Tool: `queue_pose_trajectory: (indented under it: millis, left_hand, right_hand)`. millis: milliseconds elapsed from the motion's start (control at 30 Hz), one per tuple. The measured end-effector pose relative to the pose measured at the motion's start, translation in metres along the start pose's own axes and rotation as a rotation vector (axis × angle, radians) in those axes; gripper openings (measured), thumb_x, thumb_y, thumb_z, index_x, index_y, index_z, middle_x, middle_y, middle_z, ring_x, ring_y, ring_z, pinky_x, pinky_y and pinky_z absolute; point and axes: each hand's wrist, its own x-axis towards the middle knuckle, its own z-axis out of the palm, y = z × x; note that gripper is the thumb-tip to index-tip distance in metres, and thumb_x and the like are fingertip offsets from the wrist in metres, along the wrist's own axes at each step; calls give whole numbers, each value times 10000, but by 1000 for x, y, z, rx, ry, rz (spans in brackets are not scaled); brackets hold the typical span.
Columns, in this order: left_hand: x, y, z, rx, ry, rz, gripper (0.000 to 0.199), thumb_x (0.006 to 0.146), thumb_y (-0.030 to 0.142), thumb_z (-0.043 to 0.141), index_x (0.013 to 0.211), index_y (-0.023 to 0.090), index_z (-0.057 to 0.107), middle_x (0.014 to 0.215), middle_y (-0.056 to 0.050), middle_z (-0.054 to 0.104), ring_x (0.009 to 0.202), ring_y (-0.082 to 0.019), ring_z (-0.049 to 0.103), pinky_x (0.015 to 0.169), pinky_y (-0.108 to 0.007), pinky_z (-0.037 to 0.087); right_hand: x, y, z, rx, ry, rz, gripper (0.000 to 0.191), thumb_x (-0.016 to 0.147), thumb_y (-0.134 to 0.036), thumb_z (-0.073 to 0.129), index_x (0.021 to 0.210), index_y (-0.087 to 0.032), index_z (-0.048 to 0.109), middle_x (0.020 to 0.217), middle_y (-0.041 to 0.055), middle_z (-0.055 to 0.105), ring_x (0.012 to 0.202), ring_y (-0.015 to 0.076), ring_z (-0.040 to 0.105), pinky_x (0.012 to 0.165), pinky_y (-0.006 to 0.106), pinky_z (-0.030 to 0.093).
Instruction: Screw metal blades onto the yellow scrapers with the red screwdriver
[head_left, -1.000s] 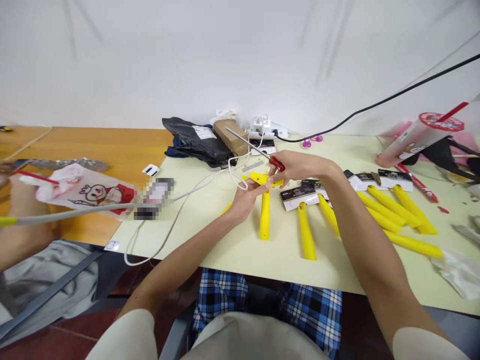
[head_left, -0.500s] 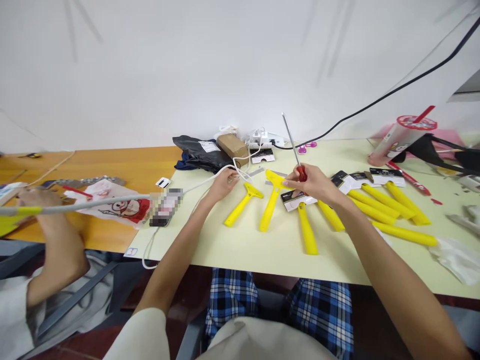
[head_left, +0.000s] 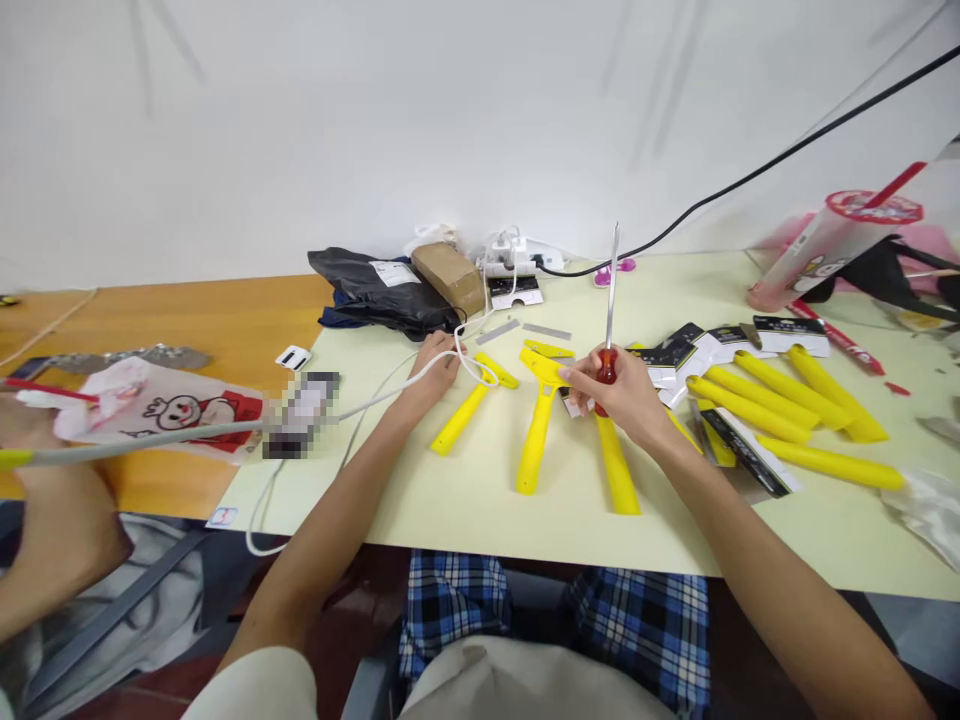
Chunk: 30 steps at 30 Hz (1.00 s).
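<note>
My right hand (head_left: 619, 390) is closed around a screwdriver (head_left: 607, 365) with a red handle, its metal shaft pointing up. Its fingertips touch the right end of a yellow scraper's head (head_left: 541, 370). A narrow yellow strip (head_left: 551, 349) shows just behind that head. My left hand (head_left: 433, 372) reaches to the table beside the black plastic bag, its fingers curled together; whatever is in them, if anything, is hidden. A smaller yellow scraper (head_left: 461, 418) lies just right of that hand, a white cable crossing its head. Two flat metal blades (head_left: 497, 332) lie behind the scrapers.
More yellow scrapers (head_left: 772, 400) with black-and-white cards lie on the right. A cup (head_left: 817, 250) with a red straw stands behind them. A black bag (head_left: 386, 295), a brown box (head_left: 450, 280) and a power strip (head_left: 525, 250) line the wall. Another person's arm (head_left: 60, 520) is at left.
The screwdriver has swung more upright in my right hand. My left hand has moved slightly left, away from the scraper heads. A yellow strip now shows apart behind the middle scraper's head. The view has shifted.
</note>
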Motion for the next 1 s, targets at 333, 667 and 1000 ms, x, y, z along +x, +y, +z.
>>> queue_pose_trajectory:
  millis: [333, 667, 1000]
  left_hand:
    - [-4, 1, -3, -77, -32, -1, 50, 1007, 175, 641, 979, 199, 676, 1083, -98, 708, 967, -233, 673, 955, -405, 582]
    - [-3, -2, 0, -44, -53, 71, 99, 1081, 226, 575, 1006, 209, 638, 1096, -105, 695, 1025, -250, 651, 1024, -442, 564]
    - [-1, 6, -4, -64, -45, 0, 112, 1080, 219, 535, 1000, 221, 613, 1103, -105, 699, 1082, -265, 652, 1070, -450, 531]
  right_hand:
    - [0, 18, 14, -30, -112, 71, 616, 848, -545, 955, 850, -290, 395, 848, 35, 816, 560, 190, 683, 527, 353, 508]
    - [-2, 18, 15, -73, -145, 105, 603, 872, -566, 932, 857, -281, 402, 868, 50, 820, 586, 202, 725, 466, 312, 431]
    - [-4, 13, 17, -111, -160, 128, 615, 880, -641, 900, 875, -280, 402, 782, 38, 794, 587, 205, 724, 463, 297, 410]
